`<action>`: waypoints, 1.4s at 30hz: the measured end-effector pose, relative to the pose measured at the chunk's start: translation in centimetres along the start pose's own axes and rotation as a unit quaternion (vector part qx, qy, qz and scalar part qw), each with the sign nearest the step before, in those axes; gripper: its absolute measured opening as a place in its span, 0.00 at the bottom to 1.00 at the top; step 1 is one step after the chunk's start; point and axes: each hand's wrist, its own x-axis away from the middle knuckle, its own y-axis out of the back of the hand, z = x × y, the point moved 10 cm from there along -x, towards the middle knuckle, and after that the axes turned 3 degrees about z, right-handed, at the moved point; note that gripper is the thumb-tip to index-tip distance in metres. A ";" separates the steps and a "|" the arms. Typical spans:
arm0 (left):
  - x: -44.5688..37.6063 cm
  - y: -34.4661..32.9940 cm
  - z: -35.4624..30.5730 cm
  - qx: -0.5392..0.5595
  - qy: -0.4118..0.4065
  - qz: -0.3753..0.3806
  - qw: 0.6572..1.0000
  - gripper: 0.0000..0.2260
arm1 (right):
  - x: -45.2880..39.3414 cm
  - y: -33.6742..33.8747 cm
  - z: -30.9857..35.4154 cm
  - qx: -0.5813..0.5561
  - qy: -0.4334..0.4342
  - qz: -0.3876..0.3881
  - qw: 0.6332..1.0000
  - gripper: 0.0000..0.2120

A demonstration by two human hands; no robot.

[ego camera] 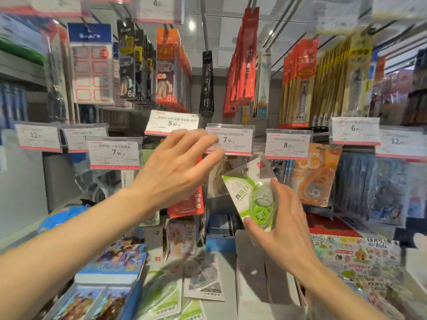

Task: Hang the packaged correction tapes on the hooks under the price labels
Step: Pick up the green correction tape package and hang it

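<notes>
Right hand [275, 218], lower centre-right, pinches the green-and-white carded correction tape pack [250, 195], tilted below the white 7.90 price label [227, 140]; left hand [178, 167], fingers spread and empty, reaches labelward; hook unseen, so the pack may miss and drop.

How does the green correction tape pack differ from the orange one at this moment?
The green correction tape pack is tilted and held by the right hand; the orange correction tape pack hangs upright below the 8.00 price label, untouched. Their colours differ. Both are clear-fronted packs showing a tape dispenser.
</notes>
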 end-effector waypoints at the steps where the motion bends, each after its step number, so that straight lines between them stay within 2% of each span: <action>1: -0.5 -0.2 0.4 -0.016 -0.005 0.002 1.000 0.13 | -0.1 0.2 0.0 0.000 0.003 -0.003 1.000 0.44; 5: -2.3 -1.7 1.6 -0.047 0.003 0.059 0.997 0.16 | -0.6 0.7 0.4 0.002 0.017 -0.015 1.000 0.44; 11: -2.9 -2.3 2.7 -0.023 0.018 0.106 0.994 0.13 | -0.6 0.5 1.0 -0.005 0.022 -0.020 1.000 0.44; 18: -3.1 -1.3 3.7 0.023 0.032 0.083 0.996 0.09 | -1.6 -0.3 3.9 -0.038 0.022 -0.035 0.998 0.45; 30: -3.1 -1.6 4.4 0.057 0.047 0.093 0.993 0.11 | -3.9 -1.2 5.1 -0.042 -0.043 -0.055 0.997 0.47; 38: -2.9 -1.7 4.3 0.060 0.044 0.097 0.992 0.12 | -4.6 -2.7 4.8 -0.035 -0.075 -0.018 0.996 0.47; 40: -2.9 -1.7 4.1 0.059 0.042 0.096 0.993 0.12 | -4.9 -3.2 5.0 -0.019 -0.085 0.001 0.996 0.45; 42: -2.7 -1.7 3.9 0.052 0.039 0.094 0.993 0.12 | -5.4 -4.0 4.9 0.005 -0.105 0.026 0.994 0.37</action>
